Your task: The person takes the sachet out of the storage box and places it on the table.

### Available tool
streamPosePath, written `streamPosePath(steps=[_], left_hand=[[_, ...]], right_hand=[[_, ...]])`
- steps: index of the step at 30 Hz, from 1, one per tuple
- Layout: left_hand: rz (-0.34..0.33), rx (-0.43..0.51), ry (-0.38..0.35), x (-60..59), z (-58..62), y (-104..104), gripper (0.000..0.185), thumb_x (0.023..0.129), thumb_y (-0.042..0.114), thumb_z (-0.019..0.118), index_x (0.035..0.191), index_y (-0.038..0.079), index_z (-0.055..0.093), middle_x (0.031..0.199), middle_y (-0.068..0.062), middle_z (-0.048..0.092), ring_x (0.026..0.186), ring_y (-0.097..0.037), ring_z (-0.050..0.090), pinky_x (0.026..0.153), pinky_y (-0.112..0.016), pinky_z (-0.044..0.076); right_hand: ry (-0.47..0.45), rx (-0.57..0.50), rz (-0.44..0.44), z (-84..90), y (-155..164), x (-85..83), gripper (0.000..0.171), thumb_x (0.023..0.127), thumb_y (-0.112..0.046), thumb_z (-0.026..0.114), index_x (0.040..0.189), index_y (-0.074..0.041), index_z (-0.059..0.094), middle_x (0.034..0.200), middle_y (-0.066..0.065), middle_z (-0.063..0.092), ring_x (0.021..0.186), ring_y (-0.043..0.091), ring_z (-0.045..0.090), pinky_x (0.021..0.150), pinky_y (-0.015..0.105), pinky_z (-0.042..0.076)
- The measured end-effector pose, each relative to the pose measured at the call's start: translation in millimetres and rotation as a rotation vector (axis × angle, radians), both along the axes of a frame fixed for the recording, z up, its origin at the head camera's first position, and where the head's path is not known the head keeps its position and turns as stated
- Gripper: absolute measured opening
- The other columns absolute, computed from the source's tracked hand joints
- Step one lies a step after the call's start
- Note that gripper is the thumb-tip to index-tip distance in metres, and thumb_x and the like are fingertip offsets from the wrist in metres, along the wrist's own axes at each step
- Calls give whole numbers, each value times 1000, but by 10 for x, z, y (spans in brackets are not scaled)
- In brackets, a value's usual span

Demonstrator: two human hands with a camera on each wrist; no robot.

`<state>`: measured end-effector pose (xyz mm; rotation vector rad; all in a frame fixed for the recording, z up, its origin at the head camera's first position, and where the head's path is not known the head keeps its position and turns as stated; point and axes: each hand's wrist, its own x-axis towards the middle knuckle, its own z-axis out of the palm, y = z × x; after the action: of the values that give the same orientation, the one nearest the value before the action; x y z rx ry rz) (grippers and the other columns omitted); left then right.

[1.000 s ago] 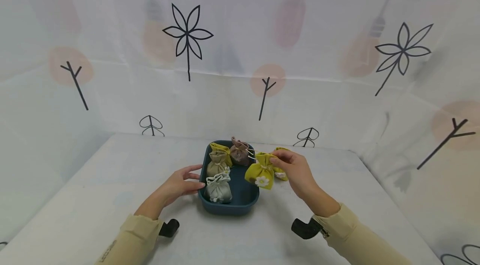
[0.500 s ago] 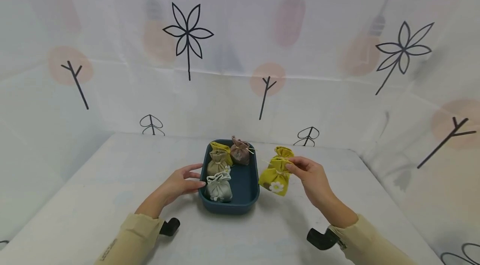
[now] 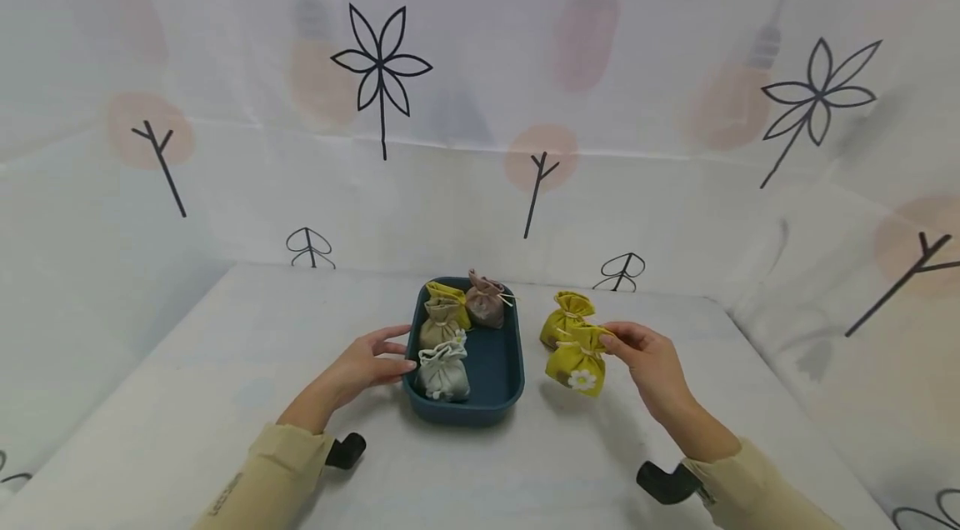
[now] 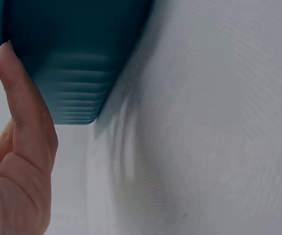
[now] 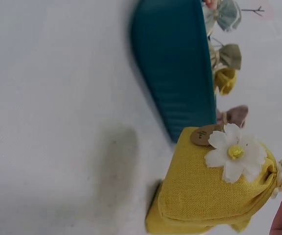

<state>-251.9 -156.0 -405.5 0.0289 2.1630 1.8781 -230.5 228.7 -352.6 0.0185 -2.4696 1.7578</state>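
My right hand (image 3: pixel 651 365) pinches the gathered neck of a yellow drawstring pouch (image 3: pixel 576 370) with a white fabric flower and a small brown tag. In the right wrist view the pouch (image 5: pixel 214 183) hangs close over the table, its shadow off to one side. Just behind it sits a second yellow pouch (image 3: pixel 564 327), partly covered by the first. My left hand (image 3: pixel 369 365) touches the left rim of a dark blue bin (image 3: pixel 487 415), fingers extended. Close up in the left wrist view, two fingertips meet the bin (image 4: pixel 77 63) at its edge.
Along the bin's left side stand a pale green pouch (image 3: pixel 444 376), a beige pouch (image 3: pixel 438 334) and a yellow pouch (image 3: pixel 456 303). A brown pouch (image 3: pixel 485 305) sits at its back right. A patterned cloth (image 3: pixel 457 205) hangs behind the white table (image 3: pixel 450 476).
My right hand has carried the yellow flower pouch rightward, from over the bin's right rim to in front of the other yellow pouch. The left hand stays at the bin.
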Motion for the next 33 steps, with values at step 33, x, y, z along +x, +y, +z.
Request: streamPosePath(steps=[33], left_hand=[[43,-29,1,-5,-12,25,71,77,11,77,139,12,43,118,-16,54,86,-20,62,76,-35,53]], right_hand=[[-7,120,-131,-272,596,-406,39,96,-22,53,123,8,53,112,13,60,83,-2,55,90,35,44]])
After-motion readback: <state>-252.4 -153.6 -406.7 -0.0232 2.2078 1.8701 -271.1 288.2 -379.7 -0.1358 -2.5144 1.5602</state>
